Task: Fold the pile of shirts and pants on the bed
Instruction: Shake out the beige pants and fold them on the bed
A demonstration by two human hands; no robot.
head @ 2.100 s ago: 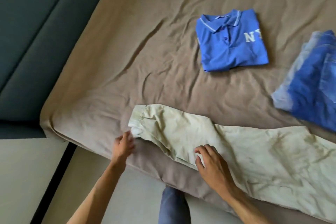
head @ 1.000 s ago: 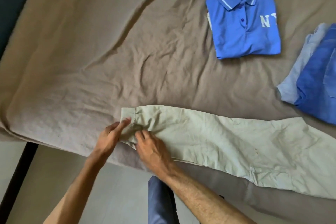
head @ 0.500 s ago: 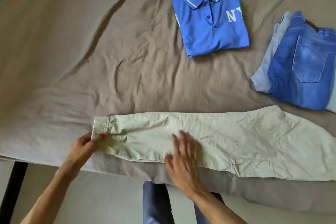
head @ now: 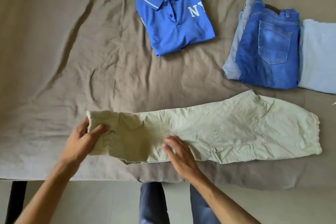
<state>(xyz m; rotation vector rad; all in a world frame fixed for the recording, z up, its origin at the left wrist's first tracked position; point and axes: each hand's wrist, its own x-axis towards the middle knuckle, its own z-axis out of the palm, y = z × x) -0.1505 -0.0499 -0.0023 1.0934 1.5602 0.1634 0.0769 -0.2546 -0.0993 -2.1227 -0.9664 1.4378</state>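
Pale green pants (head: 227, 132) lie lengthwise along the bed's front edge, legs together, with the waist at the right. My left hand (head: 81, 142) pinches the cuff end at the left, thumb on top and fingers behind the hem, and the cloth there is a little raised and rumpled. My right hand (head: 179, 154) rests flat on the middle of the leg with its fingers straight. A folded blue polo shirt (head: 174, 23) sits at the back centre. Folded blue jeans (head: 267, 51) lie at the back right.
The brown bed sheet (head: 81, 60) is wrinkled and bare on the left half. A light blue folded garment (head: 318, 56) lies right of the jeans and another (head: 233, 54) peeks out under their left side. My legs stand against the bed's front edge (head: 109, 178).
My right hand slid from the cuff rightward along the leg and now lies flat at mid-leg. My left hand has taken hold of the cuff, and the cloth there has bunched up.
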